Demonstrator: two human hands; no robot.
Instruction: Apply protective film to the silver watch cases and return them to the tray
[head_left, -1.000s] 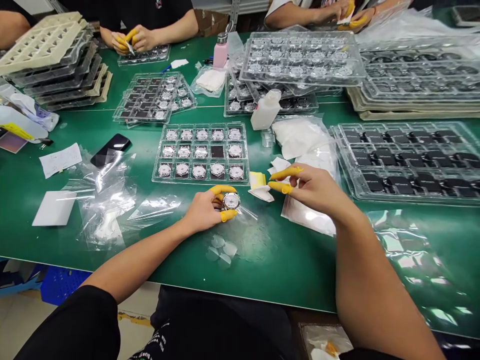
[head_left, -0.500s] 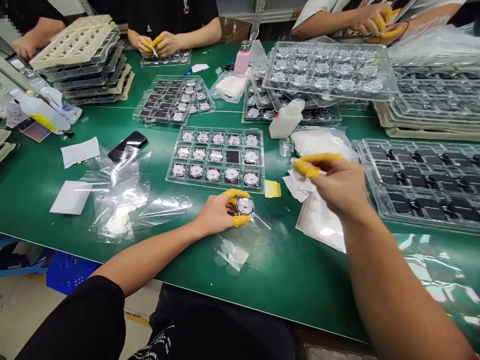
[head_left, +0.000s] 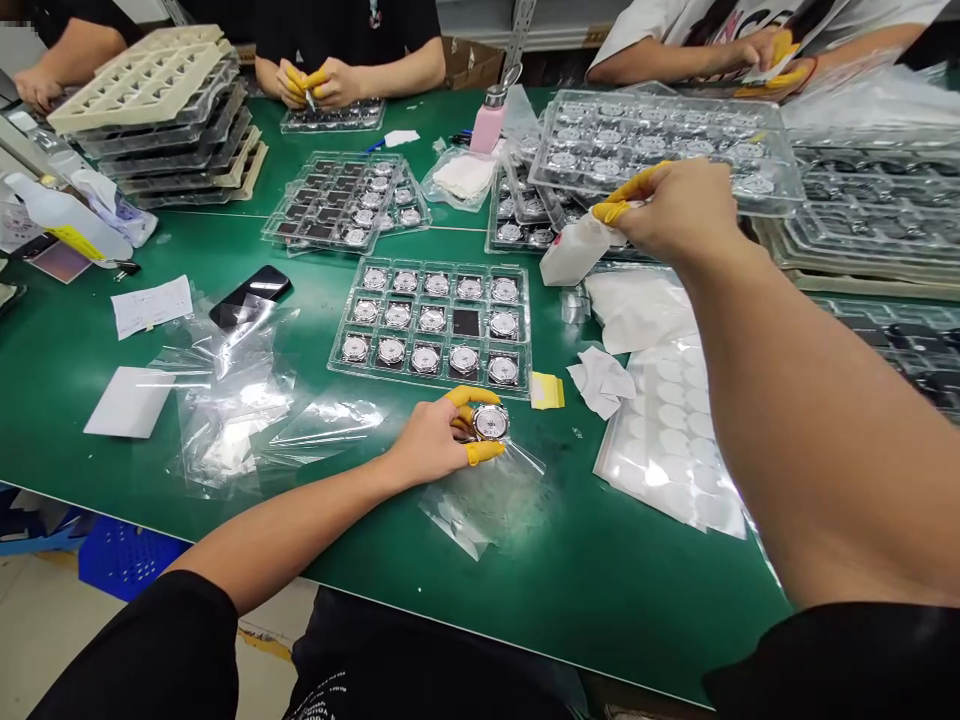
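My left hand [head_left: 442, 437], in yellow finger cots, pinches a round silver watch case [head_left: 491, 422] with a pale face between thumb and fingers. It sits just above the green table, beside clear film [head_left: 480, 500]. Farther forward, my right hand [head_left: 667, 205] has its cot-covered thumb and fingers closed at the top of a white plastic bottle [head_left: 574, 250]. Those fingers hide the bottle's mouth. Beyond my left hand lies a clear tray [head_left: 341, 350] of watch cases, with one pocket showing only a dark square. Crumpled white tissue [head_left: 600, 382] lies below the bottle.
A yellow pad [head_left: 547, 391] is right of the tray, near sheets of round white stickers [head_left: 679, 440]. Stacked clear trays [head_left: 667, 150] stand behind the bottle. A phone [head_left: 251, 293] and loose film [head_left: 232, 420] lie left. Co-workers' hands [head_left: 319, 85] work across the table.
My right hand has moved up and away from beside the tissue to the top of the white bottle. My left hand still holds the watch case in nearly the same place.
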